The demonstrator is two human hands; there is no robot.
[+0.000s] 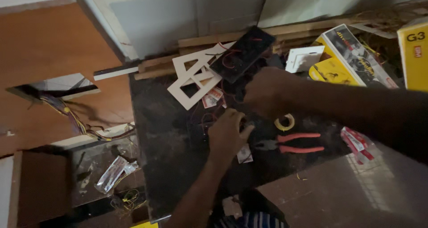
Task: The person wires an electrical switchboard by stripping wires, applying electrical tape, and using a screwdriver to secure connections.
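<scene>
Both hands crowd dim red wiring: my left hand [228, 132] curled, my right hand [263, 90] closed on something I cannot tell, so I judge the pliers [290, 143] or tape roll [284, 122] could get knocked across the worktop [165, 165].

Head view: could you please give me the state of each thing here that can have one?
Left hand: resting on the dark board, fingers curled.
Right hand: closed over the wires, grip hidden.
Pliers: lying flat, red handles slightly apart, untouched.
Tape roll: lying flat beside the pliers.
White frame: lying empty, no switches in it.
Black plate: tilted, back side up, red wires showing.
Yellow box: lying on its side.
</scene>
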